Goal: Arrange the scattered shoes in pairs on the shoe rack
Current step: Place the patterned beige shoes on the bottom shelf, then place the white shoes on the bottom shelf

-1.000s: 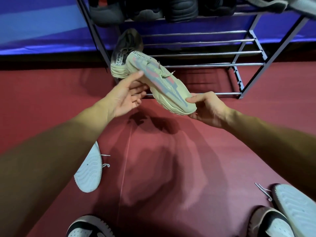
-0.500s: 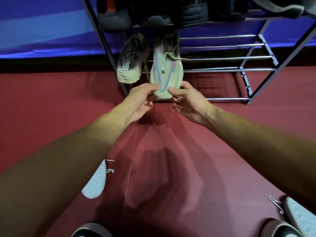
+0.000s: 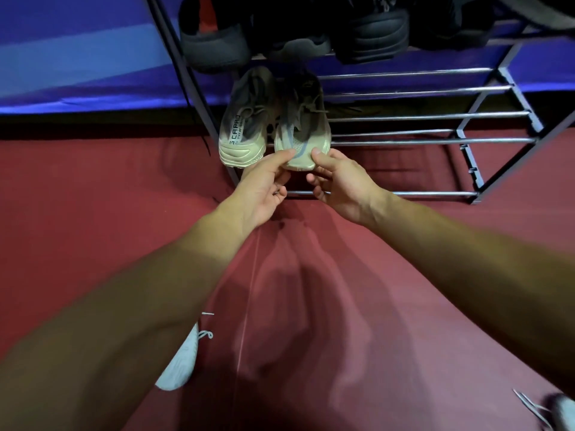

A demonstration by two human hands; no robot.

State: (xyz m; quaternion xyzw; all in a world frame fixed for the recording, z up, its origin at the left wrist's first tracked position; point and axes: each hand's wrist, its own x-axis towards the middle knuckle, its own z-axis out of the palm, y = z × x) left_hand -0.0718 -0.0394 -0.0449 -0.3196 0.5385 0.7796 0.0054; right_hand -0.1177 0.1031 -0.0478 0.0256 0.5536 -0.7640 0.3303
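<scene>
The left hand (image 3: 264,188) and the right hand (image 3: 339,185) meet in the middle of the frame, each pinching the near end of the beige shoe (image 3: 301,132): a thumb lies on top at either side and the fingers curl underneath. From the hands the shoe runs straight up the frame, with its long axis pointing away from the person and crossing the rails of the shoe rack (image 3: 404,141). The laces and dark opening are at the far end, so the near end is probably the toe. Neither hand is nearer, since both hold the same end from opposite sides. Just to its left on the same tier lies the matching shoe (image 3: 244,132), parallel to it, with their near ends about level and only a narrow gap between them. The shoe appears to rest on the rails, so I judge that the next move is only to let go, perhaps after a slight nudge. Dark shoes (image 3: 373,35) fill the tier above. On the red floor (image 3: 93,213) a white shoe (image 3: 183,362) lies at lower left, partly under the left forearm, and part of another shoe (image 3: 560,412) shows at the lower right corner.
</scene>
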